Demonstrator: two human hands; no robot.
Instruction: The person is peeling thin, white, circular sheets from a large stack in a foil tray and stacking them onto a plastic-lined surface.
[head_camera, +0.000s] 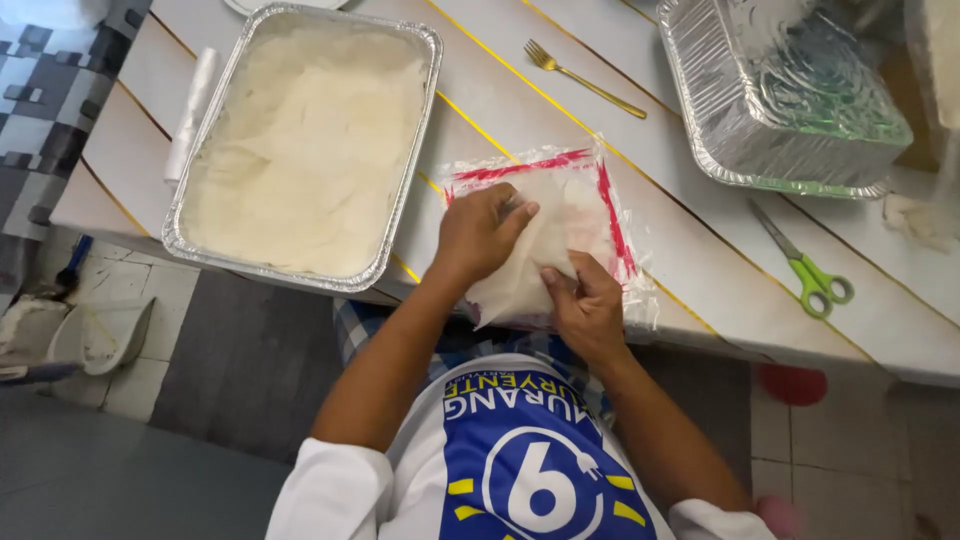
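Note:
My left hand and my right hand both press and pinch a thin, pale sheet of wrapper dough near the table's front edge. The sheet lies on a clear plastic square with red stripes. My left hand's fingers curl over the sheet's upper left part, while my right hand's fingers grip its lower right part. To the left stands a large foil tray filled with a pale, creamy mass.
A second foil tray, holding crumpled clear film, stands at the back right. Green-handled scissors lie on the table's right side, and a gold fork at the back centre. A roll of clear plastic lies left of the full tray.

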